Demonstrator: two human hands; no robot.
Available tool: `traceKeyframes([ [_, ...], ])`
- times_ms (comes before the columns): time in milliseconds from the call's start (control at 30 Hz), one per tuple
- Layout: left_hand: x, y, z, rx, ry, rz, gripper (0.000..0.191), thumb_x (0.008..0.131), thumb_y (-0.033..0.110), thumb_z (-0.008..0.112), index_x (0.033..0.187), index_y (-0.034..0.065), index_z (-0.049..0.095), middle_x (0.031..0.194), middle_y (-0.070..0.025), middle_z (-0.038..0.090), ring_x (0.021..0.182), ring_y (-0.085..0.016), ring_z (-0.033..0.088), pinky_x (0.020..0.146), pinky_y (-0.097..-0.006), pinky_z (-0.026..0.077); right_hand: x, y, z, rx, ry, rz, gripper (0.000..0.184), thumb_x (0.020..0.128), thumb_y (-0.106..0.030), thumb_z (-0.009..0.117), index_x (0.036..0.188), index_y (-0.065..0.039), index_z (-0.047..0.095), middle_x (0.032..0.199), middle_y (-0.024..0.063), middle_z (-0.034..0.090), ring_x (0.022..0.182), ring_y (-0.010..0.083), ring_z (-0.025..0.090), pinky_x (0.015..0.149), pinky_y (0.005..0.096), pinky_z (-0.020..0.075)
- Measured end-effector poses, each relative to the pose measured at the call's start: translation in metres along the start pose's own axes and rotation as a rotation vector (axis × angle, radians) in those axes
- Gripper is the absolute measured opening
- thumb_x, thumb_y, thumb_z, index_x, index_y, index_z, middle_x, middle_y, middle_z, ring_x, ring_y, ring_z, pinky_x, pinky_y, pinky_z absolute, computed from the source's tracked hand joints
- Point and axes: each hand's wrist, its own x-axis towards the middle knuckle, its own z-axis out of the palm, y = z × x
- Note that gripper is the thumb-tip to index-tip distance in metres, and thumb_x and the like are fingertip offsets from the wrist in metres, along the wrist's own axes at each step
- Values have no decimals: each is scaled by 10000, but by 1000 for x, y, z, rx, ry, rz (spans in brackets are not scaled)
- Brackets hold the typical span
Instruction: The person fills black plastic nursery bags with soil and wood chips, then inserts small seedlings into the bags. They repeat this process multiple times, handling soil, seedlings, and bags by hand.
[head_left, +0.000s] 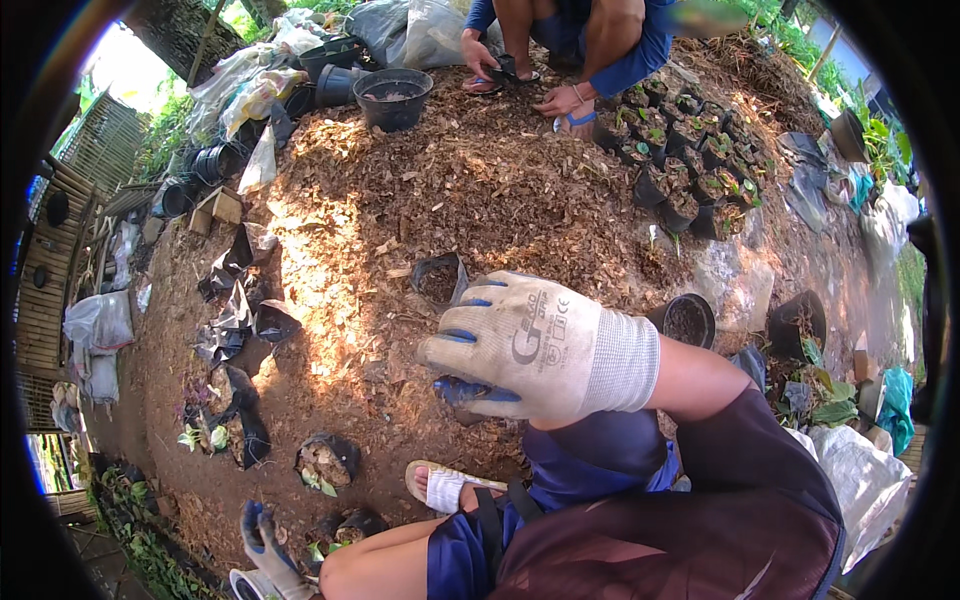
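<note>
My right hand (517, 349), in a white knit glove with blue-coated fingers, is raised over the ground at the middle with its fingers curled. Its palm side is hidden, so I cannot tell whether it holds anything. Just beyond its fingers, a black plastic grow bag (439, 283) stands partly filled. At the lower left is my left hand (270, 544), gloved alike, its fingers apart and nothing seen in them. A whitish round container (251, 583) is beside that hand. A black bag with a leafy plant (328, 461) stands between my left hand and my sandalled foot.
Wood-chip mulch (480, 187) covers the ground. Opposite, a person in blue (630, 52) squats, handling a small black bag beside several bagged seedlings (694, 161). A large black pot (392, 97) stands behind; black bags (232, 322) lie left, and more pots (684, 321) are on the right.
</note>
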Motion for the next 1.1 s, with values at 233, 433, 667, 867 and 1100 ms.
traceKeyframes([
  [233, -25, 109, 73, 332, -48, 345, 401, 1094, 47, 616, 1480, -58, 592, 1414, -144, 677, 1275, -229, 647, 1140, -390, 491, 1, -3, 3, -67, 33, 16, 411, 949, -404, 734, 1200, -91, 646, 1133, 126, 694, 1106, 329, 695, 1004, 474, 539],
  [433, -36, 126, 98, 335, -224, 266, 345, 1016, -55, 629, 1357, -86, 664, 1283, -176, 733, 1187, -257, 691, 1090, -385, 521, 11, -5, 13, -74, 45, -16, 417, 944, -412, 744, 1193, -94, 642, 1103, 126, 690, 1076, 332, 699, 980, 475, 539],
  [667, -33, 111, 89, 243, -174, 216, 353, 1032, -66, 612, 1382, -93, 651, 1298, -163, 737, 1167, -225, 704, 1067, -359, 548, 12, -10, 20, -94, 69, -30, 402, 949, -402, 741, 1186, -92, 646, 1078, 124, 695, 1056, 332, 707, 951, 479, 549],
  [867, -35, 108, 84, 259, -200, 201, 355, 1041, -57, 614, 1392, -98, 641, 1298, -168, 736, 1181, -226, 702, 1075, -359, 545, 18, -10, 22, -94, 102, -40, 369, 963, -381, 727, 1180, -93, 651, 1053, 126, 700, 1044, 333, 715, 942, 476, 549],
  [1100, -35, 94, 78, 176, -180, 201, 318, 1043, -56, 621, 1356, -93, 664, 1258, -166, 744, 1148, -218, 707, 1060, -369, 554, 19, -4, 32, -45, 143, -135, 389, 965, -385, 719, 1209, -83, 683, 1045, 142, 736, 1010, 340, 738, 934, 462, 563],
])
